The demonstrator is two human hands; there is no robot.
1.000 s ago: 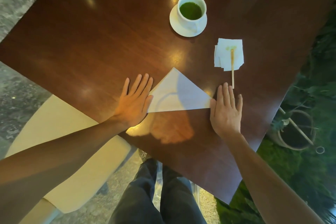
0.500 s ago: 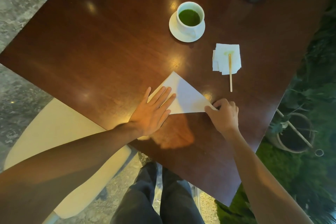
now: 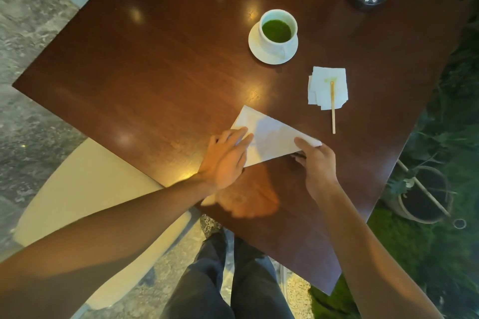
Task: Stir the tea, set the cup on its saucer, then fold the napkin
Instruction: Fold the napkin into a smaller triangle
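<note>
White paper napkin (image 3: 272,141) lies folded on the worktop (image 3: 155,72); left hand (image 3: 225,160) presses it flat-fingered, right hand (image 3: 317,163) pinches its corner.

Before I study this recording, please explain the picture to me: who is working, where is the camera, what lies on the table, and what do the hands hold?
No machine works here. A person uses two bare hands, and one camera on the person's head looks down at them, so you see the arms and the legs below.

On the brown table a white cup of green tea stands on its saucer. Nearer, a thin wooden stirrer lies partly on a small stained paper.

The left hand presses flat on the white napkin, which is folded to a triangle. The right hand pinches the napkin's right corner, it seems for a new fold.
</note>
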